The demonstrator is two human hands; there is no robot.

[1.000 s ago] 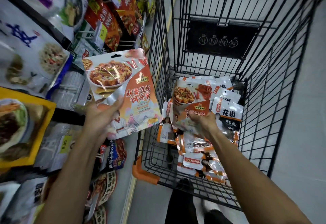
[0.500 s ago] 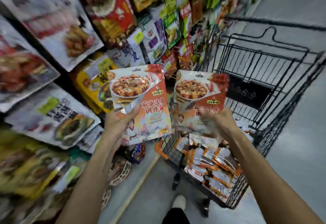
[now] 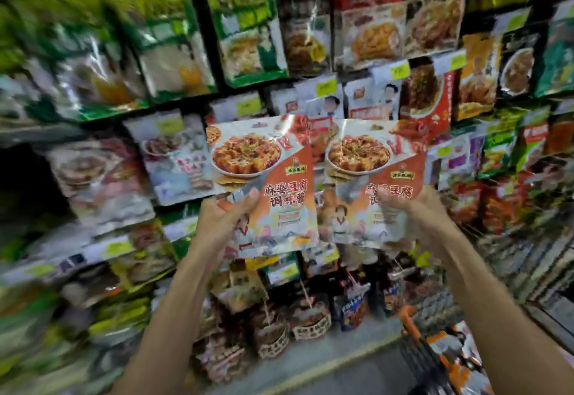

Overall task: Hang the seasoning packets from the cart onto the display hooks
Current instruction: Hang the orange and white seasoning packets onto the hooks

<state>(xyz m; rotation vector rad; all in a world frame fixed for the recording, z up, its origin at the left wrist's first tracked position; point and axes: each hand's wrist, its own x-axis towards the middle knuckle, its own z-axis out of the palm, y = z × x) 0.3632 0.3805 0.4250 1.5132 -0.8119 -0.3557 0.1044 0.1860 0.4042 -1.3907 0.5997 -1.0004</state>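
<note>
Two hands busy: left hand (image 3: 222,217) pinches one glossy orange seasoning packet (image 3: 273,158), right hand (image 3: 407,211) grips its twin packet (image 3: 366,158), both held low, tops upward.

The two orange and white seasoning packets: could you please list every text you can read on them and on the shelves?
"麻婆豆腐" above "调味酱": orange and white foil packet in the left hand.
"豆腐", the rest partly behind the thumb: matching packet in the right hand.
Gold logos on both, yellow price tags, shelf goods: too blurred to read.
</note>
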